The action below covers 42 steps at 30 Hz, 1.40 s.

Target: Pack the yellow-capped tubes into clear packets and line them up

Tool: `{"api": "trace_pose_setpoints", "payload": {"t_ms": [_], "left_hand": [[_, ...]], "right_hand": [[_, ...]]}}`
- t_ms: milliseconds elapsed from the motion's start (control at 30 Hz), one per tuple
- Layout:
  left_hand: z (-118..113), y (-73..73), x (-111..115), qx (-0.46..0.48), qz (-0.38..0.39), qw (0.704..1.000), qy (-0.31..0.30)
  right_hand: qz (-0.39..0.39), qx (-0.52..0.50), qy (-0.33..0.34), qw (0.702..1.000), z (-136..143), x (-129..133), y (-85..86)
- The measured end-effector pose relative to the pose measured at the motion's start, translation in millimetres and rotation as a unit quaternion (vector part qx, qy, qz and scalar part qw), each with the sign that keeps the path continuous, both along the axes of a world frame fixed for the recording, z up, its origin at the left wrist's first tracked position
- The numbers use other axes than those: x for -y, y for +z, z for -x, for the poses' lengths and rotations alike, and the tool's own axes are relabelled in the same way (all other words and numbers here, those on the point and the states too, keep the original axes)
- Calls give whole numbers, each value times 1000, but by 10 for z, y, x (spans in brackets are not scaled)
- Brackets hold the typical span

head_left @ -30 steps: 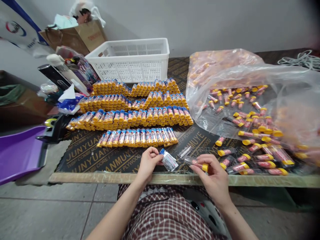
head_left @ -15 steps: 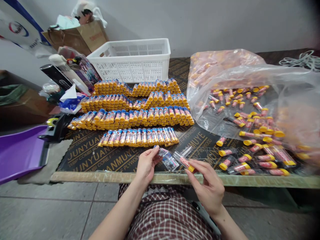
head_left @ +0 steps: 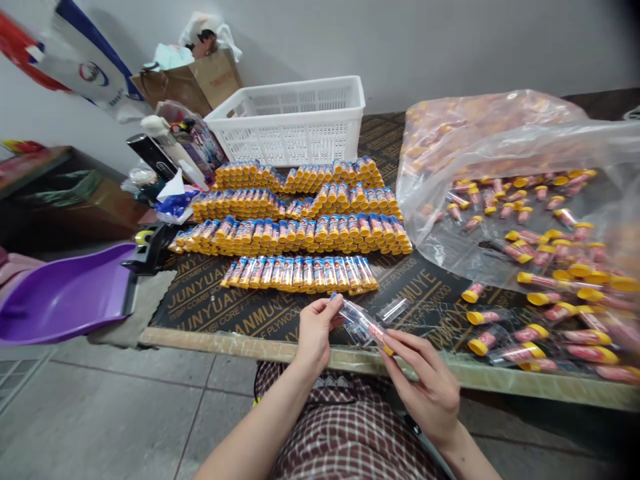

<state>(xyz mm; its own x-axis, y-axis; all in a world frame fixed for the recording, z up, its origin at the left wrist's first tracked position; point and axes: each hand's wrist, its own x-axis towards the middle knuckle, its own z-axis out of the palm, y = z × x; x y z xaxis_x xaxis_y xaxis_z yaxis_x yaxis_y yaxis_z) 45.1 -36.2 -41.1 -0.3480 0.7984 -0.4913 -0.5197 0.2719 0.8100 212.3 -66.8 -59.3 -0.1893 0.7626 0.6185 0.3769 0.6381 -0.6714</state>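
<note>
My right hand (head_left: 425,380) is closed around the yellow-capped end of a clear plastic tube (head_left: 365,321) with pink contents, tilted up to the left. At the tube's far end, my left hand (head_left: 316,328) pinches a small blue piece (head_left: 335,297) that looks like a cap; whether it is seated on the tube I cannot tell. Beneath the tube lie printed clear plastic pieces (head_left: 357,333), partly hidden. Another clear tube (head_left: 394,309) rests just beyond. Ahead of my hands is a front row of blue-and-yellow-ended tubes (head_left: 300,272).
Stacked rows of similar tubes (head_left: 300,230) stand farther back, before a white basket (head_left: 285,130). Loose yellow-capped tubes (head_left: 530,333) spill from a clear bag (head_left: 440,140) at right. A purple dustpan (head_left: 75,293) is left of the table's taped edge (head_left: 210,343).
The view has swung left. My hands have come closer together, and the tube's far end now meets the blue piece in my left fingers.
</note>
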Motion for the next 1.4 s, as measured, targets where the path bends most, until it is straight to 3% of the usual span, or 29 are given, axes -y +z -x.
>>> {"api": "trace_pose_setpoints", "payload": {"t_ms": [233, 467, 700, 1267, 1400], "left_hand": [[-6, 99, 33, 36, -26, 998, -45], [-29, 97, 114, 31, 11, 985, -166], [-108, 126, 217, 37, 51, 962, -265], [-152, 156, 260, 52, 48, 969, -237], [118, 226, 147, -31, 9, 982, -187]], "right_hand": [[83, -12, 70, 994, -15, -13, -52], [112, -4, 66, 992, -17, -36, -74], [149, 7, 184, 972, -41, -86, 7], [168, -52, 192, 966, 20, -53, -35], [171, -32, 194, 965, 13, -105, 36]]}}
